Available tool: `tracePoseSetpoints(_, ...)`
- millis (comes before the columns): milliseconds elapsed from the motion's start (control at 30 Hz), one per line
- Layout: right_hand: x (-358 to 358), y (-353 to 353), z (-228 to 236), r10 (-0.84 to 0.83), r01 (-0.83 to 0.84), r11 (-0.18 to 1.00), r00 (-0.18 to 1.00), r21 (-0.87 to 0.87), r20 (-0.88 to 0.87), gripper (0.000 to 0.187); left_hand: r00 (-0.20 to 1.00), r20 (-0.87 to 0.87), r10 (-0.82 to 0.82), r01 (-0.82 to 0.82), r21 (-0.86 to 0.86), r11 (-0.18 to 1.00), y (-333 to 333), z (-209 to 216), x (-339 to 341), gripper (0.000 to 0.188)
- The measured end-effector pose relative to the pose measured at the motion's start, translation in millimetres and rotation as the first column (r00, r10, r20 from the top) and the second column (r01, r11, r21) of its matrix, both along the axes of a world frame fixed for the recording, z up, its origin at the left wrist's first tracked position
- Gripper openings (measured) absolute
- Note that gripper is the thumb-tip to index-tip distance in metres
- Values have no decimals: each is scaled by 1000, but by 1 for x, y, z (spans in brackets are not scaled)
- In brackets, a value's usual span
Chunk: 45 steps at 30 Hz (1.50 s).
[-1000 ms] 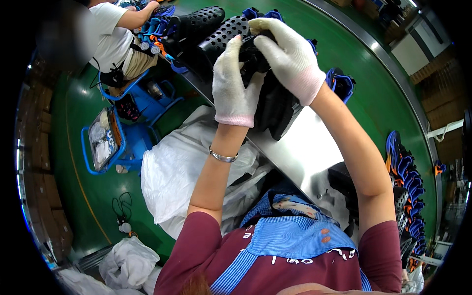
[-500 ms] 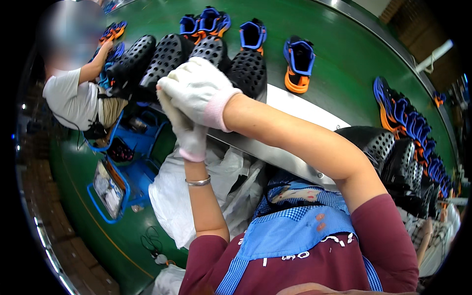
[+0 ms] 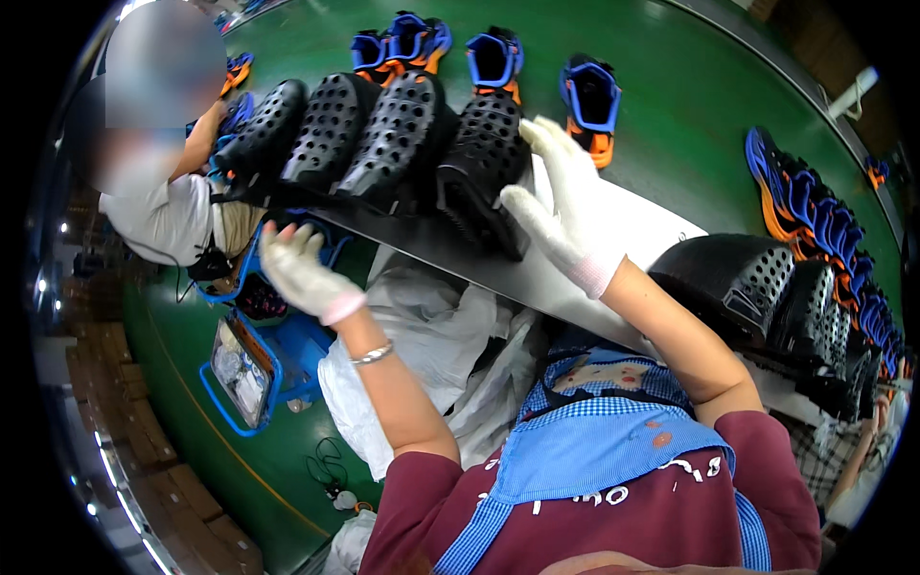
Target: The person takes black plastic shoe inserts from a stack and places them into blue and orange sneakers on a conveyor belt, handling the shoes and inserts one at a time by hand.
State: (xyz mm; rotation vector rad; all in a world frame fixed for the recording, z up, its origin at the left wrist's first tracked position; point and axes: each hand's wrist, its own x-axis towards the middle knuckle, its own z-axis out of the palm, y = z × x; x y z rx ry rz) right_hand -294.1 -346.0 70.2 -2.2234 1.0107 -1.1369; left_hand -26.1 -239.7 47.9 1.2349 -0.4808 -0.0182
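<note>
My left hand [image 3: 305,270], in a white glove with worn fingertips, hangs in front of the metal ledge with its fingers loosely apart and nothing in it. My right hand [image 3: 567,203], also gloved, is open, thumb and fingers spread. It is right beside a black perforated shoe-shaped piece [image 3: 484,168]; whether the fingertips touch it I cannot tell. To the left of that piece stand three similar ones: the nearest black piece [image 3: 398,134], a middle black piece [image 3: 331,129] and a far-left black piece [image 3: 264,134]. They lean along the edge of the green work surface.
Blue-orange shoes [image 3: 589,101] stand on the green surface [image 3: 671,125] behind the black pieces. A long row of shoes [image 3: 824,230] and more black pieces [image 3: 733,287] are at right. A person [image 3: 158,211] works at far left, near a blue cart [image 3: 287,355]. White plastic sheeting [image 3: 412,335] hangs below the ledge.
My hands, pressed together over the black pieces before, have come apart. The right moved right to the end piece; the left dropped down and left. The view shifted slightly.
</note>
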Motion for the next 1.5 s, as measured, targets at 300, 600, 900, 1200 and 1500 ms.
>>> tracePoseSetpoints(300, -46, 46, -63, 59, -21, 935, 994, 354, -97, 68, 869, -465, 166, -178, 19, 984, 3, -45, 115, 60)
tracePoseSetpoints(600, -119, 78, 12, 488, -425, 794, 872, 434, -39, 31, 982, 17, 190, -191, 87, 978, 17, -37, -44, 44)
tracePoseSetpoints(900, -253, 97, 110, 40, -30, 999, 959, 40, -280, 12, 742, 465, -483, 421, 239, 875, 10, 27, -190, 45)
tracePoseSetpoints(1200, -275, 95, 95, -207, 201, 976, 739, -84, -641, 52, 196, -118, -973, 807, 584, 92, -62, -76, -288, 66)
tracePoseSetpoints(1500, -296, 87, 90, -129, 131, 990, 702, -51, -701, 49, 161, -31, -986, 742, 663, 100, -27, -66, -346, 47)
